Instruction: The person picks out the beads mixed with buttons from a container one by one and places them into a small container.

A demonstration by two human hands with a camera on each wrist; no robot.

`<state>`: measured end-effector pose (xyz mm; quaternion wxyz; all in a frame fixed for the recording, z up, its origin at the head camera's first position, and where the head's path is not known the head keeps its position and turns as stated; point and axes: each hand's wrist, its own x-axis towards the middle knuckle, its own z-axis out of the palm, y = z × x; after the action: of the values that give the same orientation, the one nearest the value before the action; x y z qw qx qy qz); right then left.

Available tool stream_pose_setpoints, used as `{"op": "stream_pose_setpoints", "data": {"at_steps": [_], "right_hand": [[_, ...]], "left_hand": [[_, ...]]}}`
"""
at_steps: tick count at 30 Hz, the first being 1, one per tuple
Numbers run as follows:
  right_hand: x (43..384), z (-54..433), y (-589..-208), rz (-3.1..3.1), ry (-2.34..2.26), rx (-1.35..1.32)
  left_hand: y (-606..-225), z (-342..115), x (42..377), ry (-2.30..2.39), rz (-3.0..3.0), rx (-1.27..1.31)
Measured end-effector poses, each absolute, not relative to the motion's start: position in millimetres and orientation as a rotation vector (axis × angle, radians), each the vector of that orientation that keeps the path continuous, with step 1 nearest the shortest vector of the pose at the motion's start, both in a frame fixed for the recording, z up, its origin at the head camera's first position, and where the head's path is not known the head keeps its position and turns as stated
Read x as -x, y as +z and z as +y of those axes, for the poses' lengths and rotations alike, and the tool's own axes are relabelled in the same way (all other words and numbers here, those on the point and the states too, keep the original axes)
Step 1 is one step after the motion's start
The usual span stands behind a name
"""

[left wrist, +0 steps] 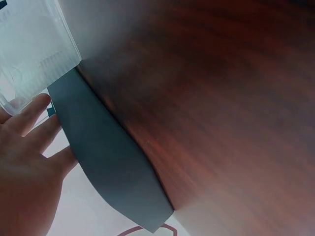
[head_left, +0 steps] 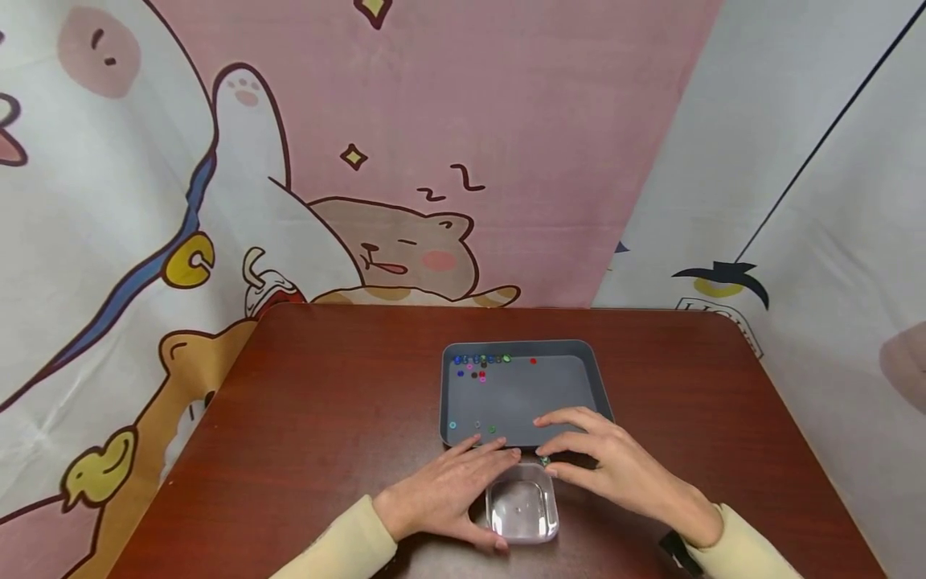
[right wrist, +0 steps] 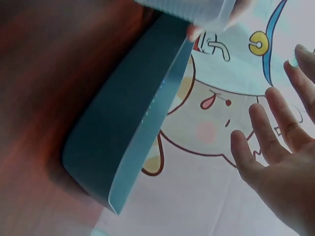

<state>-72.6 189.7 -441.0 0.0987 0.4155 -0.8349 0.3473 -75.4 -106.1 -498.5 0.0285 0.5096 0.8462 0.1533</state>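
Gray tray: The gray tray [head_left: 535, 398] lies flat on the brown wooden table [head_left: 347, 386].
Clear plastic box: The little clear plastic box [head_left: 522, 515] sits on the near side of the tray, just beside it, with its top facing up.
Left hand: The left hand [head_left: 456, 488] is spread out, with long, straight fingers. Its fingertips reach the tray's near edge, and its thumb is at the box's side. I cannot tell if it presses the box.
Right hand: The right hand [head_left: 615, 462] pinches a tiny greenish bead [head_left: 545, 461] with its thumb and pointer finger. The other fingers are loose and spread apart.
Pinched bead: It is just outside the tray's near edge, above the rim of the box.
Row of beads: A row of blue and green beads [head_left: 481, 359] lies along the tray's far side, toward the left.
Red bead: One red bead [head_left: 533, 361] lies alone, right of that row in the tray.
Near beads: A light blue ring bead [head_left: 452, 425] and a green bead [head_left: 493, 429] lie at the tray's near left.
Cloth: Behind the tray hangs a cloth [head_left: 535, 161] with cartoon animals.
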Motion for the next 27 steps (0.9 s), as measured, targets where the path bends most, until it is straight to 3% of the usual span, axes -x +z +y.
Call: {"op": "stream_pose_setpoints", "data": {"at_steps": [27], "right_hand": [[53,172,-476,-2.413,0.986,-1.396]], "left_hand": [[-500,-106,77,0.549,2.565,-1.564]]}}
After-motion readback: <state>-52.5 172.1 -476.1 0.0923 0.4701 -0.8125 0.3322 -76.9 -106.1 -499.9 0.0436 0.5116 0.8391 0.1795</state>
